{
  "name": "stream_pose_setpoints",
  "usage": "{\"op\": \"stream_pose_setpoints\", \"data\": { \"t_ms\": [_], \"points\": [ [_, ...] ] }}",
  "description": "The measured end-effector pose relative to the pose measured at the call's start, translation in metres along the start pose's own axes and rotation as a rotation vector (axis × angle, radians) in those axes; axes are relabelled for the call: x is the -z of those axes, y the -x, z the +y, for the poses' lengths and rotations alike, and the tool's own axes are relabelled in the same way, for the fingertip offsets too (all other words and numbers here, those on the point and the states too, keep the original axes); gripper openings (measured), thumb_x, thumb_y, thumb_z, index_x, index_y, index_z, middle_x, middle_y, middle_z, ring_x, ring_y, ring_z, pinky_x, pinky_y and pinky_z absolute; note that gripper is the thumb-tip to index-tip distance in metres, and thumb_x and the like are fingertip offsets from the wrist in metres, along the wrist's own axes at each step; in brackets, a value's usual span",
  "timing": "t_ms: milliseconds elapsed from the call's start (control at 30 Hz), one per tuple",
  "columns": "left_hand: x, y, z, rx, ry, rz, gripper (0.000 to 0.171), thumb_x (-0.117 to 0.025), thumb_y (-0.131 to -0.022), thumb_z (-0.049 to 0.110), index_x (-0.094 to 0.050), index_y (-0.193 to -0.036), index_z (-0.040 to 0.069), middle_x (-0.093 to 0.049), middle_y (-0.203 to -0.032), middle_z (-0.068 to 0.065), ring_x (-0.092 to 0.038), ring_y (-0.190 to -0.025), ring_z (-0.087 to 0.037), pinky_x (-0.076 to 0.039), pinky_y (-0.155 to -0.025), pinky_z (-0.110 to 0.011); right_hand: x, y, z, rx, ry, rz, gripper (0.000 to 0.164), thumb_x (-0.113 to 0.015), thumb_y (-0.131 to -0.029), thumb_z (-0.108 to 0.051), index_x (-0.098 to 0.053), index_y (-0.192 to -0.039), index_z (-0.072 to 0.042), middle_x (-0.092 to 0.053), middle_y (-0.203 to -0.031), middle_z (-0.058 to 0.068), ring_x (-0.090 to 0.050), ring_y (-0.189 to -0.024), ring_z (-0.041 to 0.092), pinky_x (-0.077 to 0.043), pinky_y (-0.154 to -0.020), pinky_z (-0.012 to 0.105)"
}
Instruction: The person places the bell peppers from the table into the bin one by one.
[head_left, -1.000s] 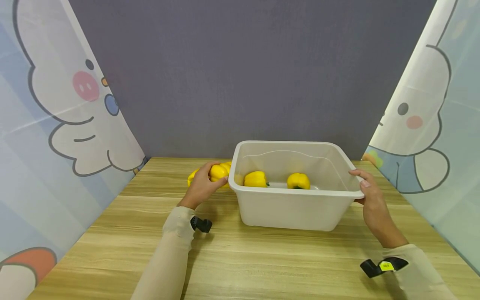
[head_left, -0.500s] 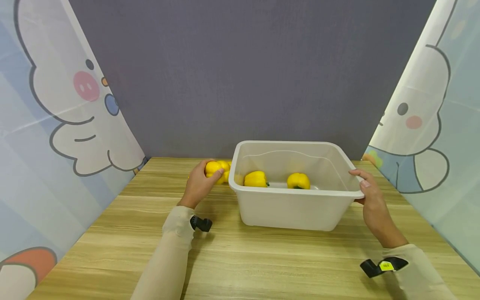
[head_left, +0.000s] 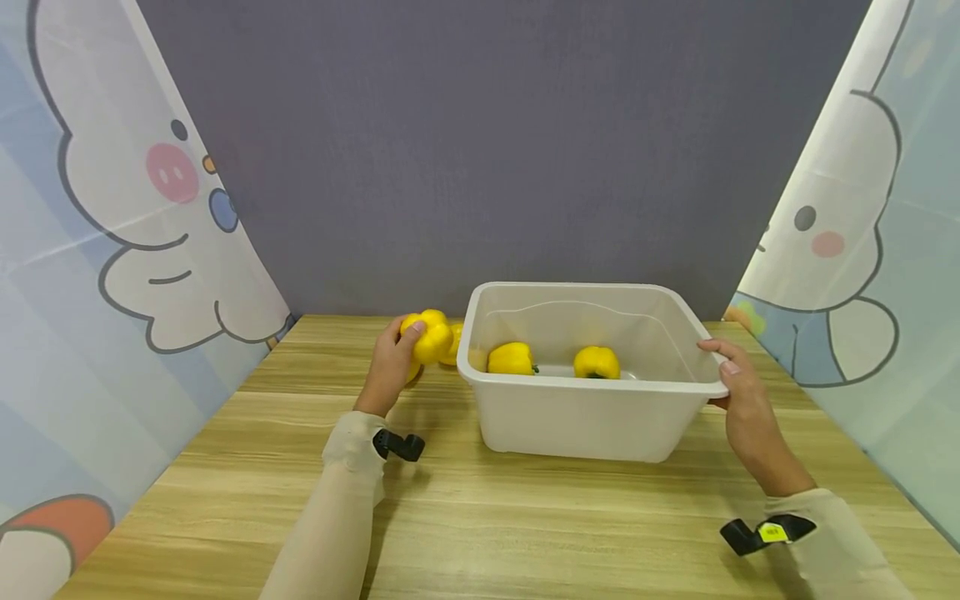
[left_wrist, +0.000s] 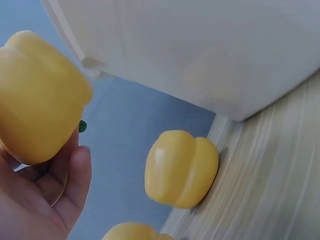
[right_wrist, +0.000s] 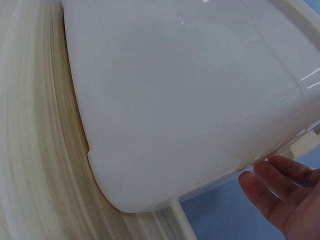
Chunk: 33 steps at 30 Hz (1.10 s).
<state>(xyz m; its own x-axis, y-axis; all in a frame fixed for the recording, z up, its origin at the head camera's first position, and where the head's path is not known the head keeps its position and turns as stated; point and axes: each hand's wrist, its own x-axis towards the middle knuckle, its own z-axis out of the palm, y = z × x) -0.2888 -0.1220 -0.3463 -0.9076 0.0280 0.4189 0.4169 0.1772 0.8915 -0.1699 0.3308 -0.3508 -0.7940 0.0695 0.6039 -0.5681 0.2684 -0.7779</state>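
My left hand (head_left: 387, 367) grips a yellow bell pepper (head_left: 432, 337) just left of the white plastic bin (head_left: 577, 421). In the left wrist view that bell pepper (left_wrist: 42, 100) is raised, its green stem (left_wrist: 82, 126) showing beside the fingers. Another yellow bell pepper (left_wrist: 181, 169) sits on the table by the bin's left side, and part of one more pepper (left_wrist: 132, 232) shows at the bottom edge. Inside the bin lie two yellow bell peppers, one at the left (head_left: 512, 358) and one mid-bin (head_left: 597, 362). My right hand (head_left: 742, 408) holds the bin's right rim, thumb on top, fingers beneath.
The wood-grain table (head_left: 525, 525) runs back to a dark grey panel (head_left: 525, 150). Cartoon-printed sheets flank it at the left (head_left: 127, 250) and right (head_left: 847, 250). Each wrist carries a small black camera mount.
My left hand has closed on a bell pepper and lifted it up from the table, a little to the left, uncovering others behind it. The right hand and the bin stay put.
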Motion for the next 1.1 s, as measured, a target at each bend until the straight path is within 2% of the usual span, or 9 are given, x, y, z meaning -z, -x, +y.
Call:
{"op": "stream_pose_setpoints", "data": {
  "t_ms": [233, 367, 500, 633, 867, 1100],
  "points": [
    [0.000, 0.001, 0.004, 0.022, 0.095, 0.019, 0.048, -0.047, -0.102, 0.043, -0.058, -0.123, 0.001, -0.056, -0.099, -0.010, -0.054, -0.083, -0.018, -0.048, -0.073, -0.026, -0.001, 0.000, 0.001, 0.005, -0.029, 0.007, 0.041, -0.028, -0.108, -0.024, -0.050, -0.138, -0.008, -0.048, -0.127, 0.005, -0.054, -0.094, 0.015, -0.049, -0.072, 0.019],
    [-0.001, 0.001, 0.004, 0.020, 0.207, -0.001, 0.046, -0.045, -0.102, 0.041, -0.056, -0.121, 0.002, -0.055, -0.100, -0.008, -0.056, -0.085, -0.016, -0.049, -0.075, -0.026, 0.000, 0.000, 0.002, 0.004, -0.033, 0.004, 0.041, -0.028, -0.108, -0.024, -0.050, -0.138, -0.008, -0.049, -0.125, 0.006, -0.054, -0.093, 0.015, -0.048, -0.072, 0.019],
    [-0.002, 0.002, 0.006, -0.014, 0.299, -0.041, 0.044, -0.044, -0.101, 0.042, -0.054, -0.122, 0.004, -0.055, -0.102, -0.008, -0.056, -0.087, -0.016, -0.049, -0.079, -0.027, 0.000, 0.000, 0.003, 0.008, -0.041, 0.007, 0.040, -0.028, -0.108, -0.023, -0.051, -0.138, -0.008, -0.049, -0.125, 0.007, -0.054, -0.093, 0.016, -0.049, -0.072, 0.019],
    [-0.004, 0.001, 0.011, -0.037, 0.339, -0.060, 0.043, -0.045, -0.100, 0.045, -0.054, -0.120, 0.008, -0.055, -0.101, -0.006, -0.055, -0.085, -0.016, -0.048, -0.079, -0.028, -0.001, 0.000, 0.002, 0.011, -0.049, 0.013, 0.040, -0.028, -0.108, -0.023, -0.052, -0.137, -0.009, -0.049, -0.124, 0.006, -0.054, -0.092, 0.015, -0.049, -0.071, 0.019],
    [-0.010, 0.001, 0.025, -0.012, 0.433, -0.020, 0.037, -0.048, -0.098, 0.043, -0.056, -0.114, 0.011, -0.060, -0.096, -0.001, -0.058, -0.082, -0.013, -0.048, -0.075, -0.027, 0.000, 0.000, 0.002, 0.001, -0.028, 0.012, 0.040, -0.028, -0.108, -0.024, -0.051, -0.137, -0.010, -0.049, -0.124, 0.004, -0.054, -0.092, 0.014, -0.048, -0.071, 0.019],
    [-0.012, 0.001, 0.031, -0.015, 0.471, -0.056, 0.038, -0.048, -0.100, 0.042, -0.055, -0.118, 0.009, -0.058, -0.099, -0.005, -0.059, -0.083, -0.015, -0.051, -0.077, -0.028, 0.000, 0.000, 0.002, -0.002, -0.030, 0.011, 0.039, -0.028, -0.109, -0.024, -0.052, -0.137, -0.011, -0.049, -0.125, 0.003, -0.054, -0.092, 0.014, -0.048, -0.071, 0.018]
  ]
}}
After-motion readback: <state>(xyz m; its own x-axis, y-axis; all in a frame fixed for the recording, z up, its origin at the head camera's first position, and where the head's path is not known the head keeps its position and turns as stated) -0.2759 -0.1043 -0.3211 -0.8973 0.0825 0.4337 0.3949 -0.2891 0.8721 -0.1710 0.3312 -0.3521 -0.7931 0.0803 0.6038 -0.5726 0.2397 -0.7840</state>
